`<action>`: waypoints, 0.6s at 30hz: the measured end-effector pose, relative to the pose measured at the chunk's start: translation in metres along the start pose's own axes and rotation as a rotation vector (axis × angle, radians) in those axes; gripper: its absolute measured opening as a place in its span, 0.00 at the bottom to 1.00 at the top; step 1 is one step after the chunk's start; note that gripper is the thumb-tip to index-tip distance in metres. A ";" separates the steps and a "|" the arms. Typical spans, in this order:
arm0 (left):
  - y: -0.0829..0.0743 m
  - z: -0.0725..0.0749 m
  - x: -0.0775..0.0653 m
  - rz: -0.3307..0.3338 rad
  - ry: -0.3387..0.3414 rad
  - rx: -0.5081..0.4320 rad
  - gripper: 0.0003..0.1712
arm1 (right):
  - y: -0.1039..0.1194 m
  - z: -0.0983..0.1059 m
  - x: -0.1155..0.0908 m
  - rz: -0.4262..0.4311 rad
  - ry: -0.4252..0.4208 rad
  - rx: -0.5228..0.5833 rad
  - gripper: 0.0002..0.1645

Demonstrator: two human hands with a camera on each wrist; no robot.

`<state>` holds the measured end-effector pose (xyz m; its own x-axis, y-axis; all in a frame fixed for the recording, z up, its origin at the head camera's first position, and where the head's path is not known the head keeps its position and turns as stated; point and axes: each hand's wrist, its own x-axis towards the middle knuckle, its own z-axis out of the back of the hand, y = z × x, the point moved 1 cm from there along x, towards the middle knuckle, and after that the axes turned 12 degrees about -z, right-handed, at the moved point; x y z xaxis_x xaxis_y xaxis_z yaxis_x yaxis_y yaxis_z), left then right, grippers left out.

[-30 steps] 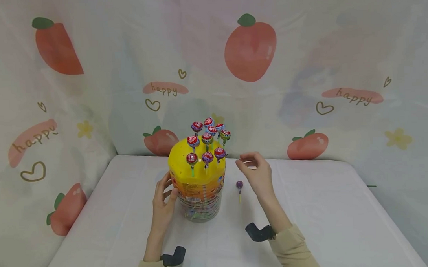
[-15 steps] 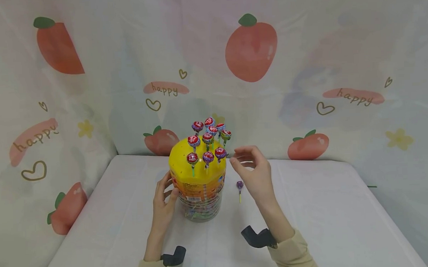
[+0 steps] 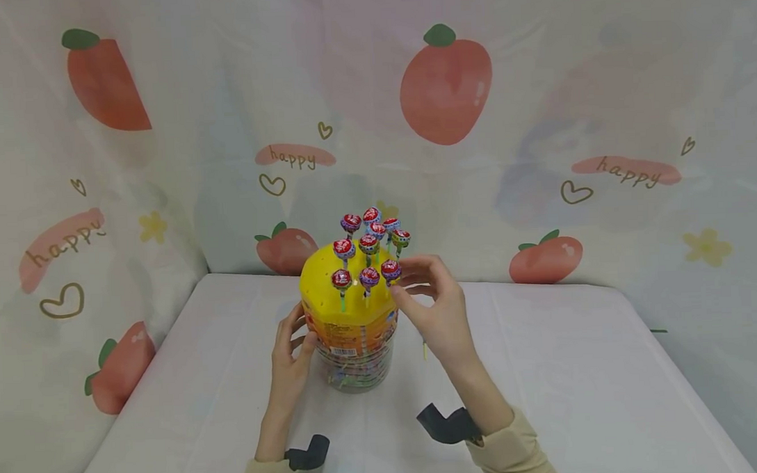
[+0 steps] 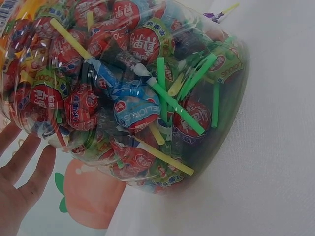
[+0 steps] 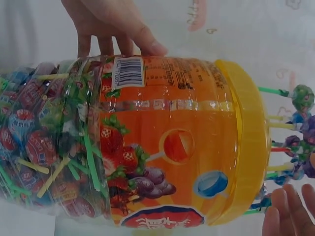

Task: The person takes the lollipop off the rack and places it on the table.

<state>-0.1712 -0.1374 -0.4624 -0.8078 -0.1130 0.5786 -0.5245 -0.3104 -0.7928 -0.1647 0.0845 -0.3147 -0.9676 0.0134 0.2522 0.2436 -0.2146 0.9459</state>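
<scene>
A clear plastic lollipop jar with an orange label stands on the table, several wrapped lollipops inside. Its yellow lid has several lollipops upright in holes. My left hand holds the jar's left side, thumb toward the front. In the left wrist view its spread fingers meet the wall. My right hand is at the lid's right edge, thumb and fingers bent and apart beside the front-right lollipop; contact cannot be told. A loose lollipop's yellow stick shows below this hand, its head hidden in the head view.
The white-covered table runs under everything. A pale cloth backdrop with printed fruit and hearts rises behind and at the left. Black curved pieces are on the wrists, the right one hanging over the table.
My right hand has moved left to the lollipops at the lid's right edge, and it now covers the loose lollipop's head. The left hand and jar stay in place.
</scene>
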 end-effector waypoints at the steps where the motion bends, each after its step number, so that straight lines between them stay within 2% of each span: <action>1: -0.004 0.000 0.001 0.006 0.001 0.002 0.34 | 0.000 -0.001 0.000 -0.003 0.003 -0.001 0.21; 7: -0.032 0.005 0.004 0.027 0.024 0.013 0.32 | 0.000 -0.006 0.000 -0.022 0.019 -0.004 0.22; 11: -0.037 0.005 0.004 0.035 0.030 0.012 0.32 | 0.000 -0.007 0.000 -0.025 0.014 -0.007 0.21; 18: -0.035 0.005 0.004 0.034 0.028 0.005 0.33 | 0.001 -0.008 0.000 -0.020 0.002 -0.010 0.19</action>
<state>-0.1545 -0.1318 -0.4310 -0.8325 -0.0968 0.5455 -0.4952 -0.3116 -0.8110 -0.1654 0.0760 -0.3154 -0.9724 0.0162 0.2327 0.2232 -0.2242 0.9486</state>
